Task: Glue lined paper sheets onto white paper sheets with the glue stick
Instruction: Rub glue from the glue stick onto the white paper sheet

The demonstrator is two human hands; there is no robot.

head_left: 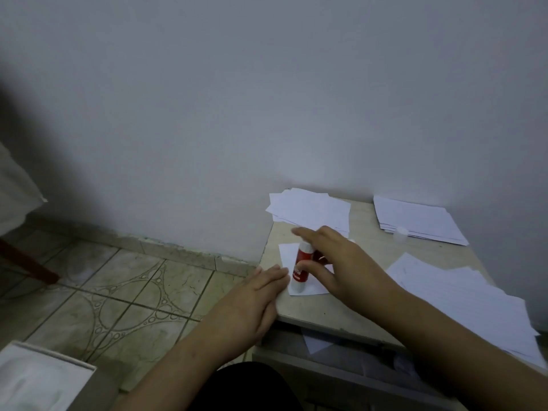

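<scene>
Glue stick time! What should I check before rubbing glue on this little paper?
1. Glue stick in the right hand: ok, thumb and fingers around it.
2. Cap off: ok, it sits by the far right stack.
3. Small sheet held down: ok, left hand presses its near corner.
4. Sheet flat on the table: ok.
5. Which end of the stick faces down: cannot tell.
6. Lined or plain sheet: cannot tell, too blurry.
</scene>
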